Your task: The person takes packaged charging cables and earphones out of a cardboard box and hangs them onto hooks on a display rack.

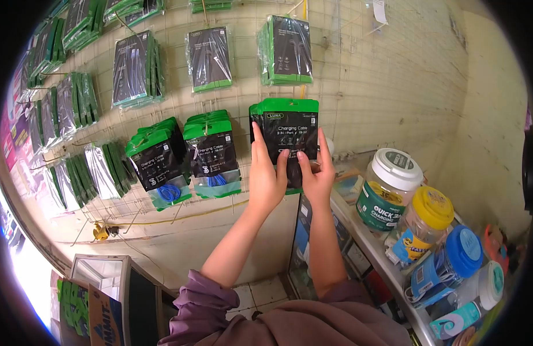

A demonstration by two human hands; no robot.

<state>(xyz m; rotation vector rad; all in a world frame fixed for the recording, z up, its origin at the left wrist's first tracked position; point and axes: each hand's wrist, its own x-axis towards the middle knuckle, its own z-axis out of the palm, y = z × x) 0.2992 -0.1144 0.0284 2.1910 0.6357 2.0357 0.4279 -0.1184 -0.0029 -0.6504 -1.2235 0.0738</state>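
Note:
A stack of black and green charging cable packs (289, 123) is held between my two hands, in front of the wire rack. My left hand (267, 179) grips its left side, fingers along the edge and thumb on the front. On the right side, my right hand (317, 176) presses in the same way, its thumb beside the other. To the left hang a row of like cable packs (211, 153) and another row (158, 164), both showing blue cable through clear windows. Whether the held stack touches a rack hook is hidden.
Plastic-wrapped packs (285, 52) hang higher on the wire grid (358, 98). At right, a white-lidded jar (390, 187), a yellow-lidded jar (425, 222) and a blue-lidded jar (448, 265) stand on a counter. A cardboard box (105, 317) and a glass cabinet (102, 268) are lower left.

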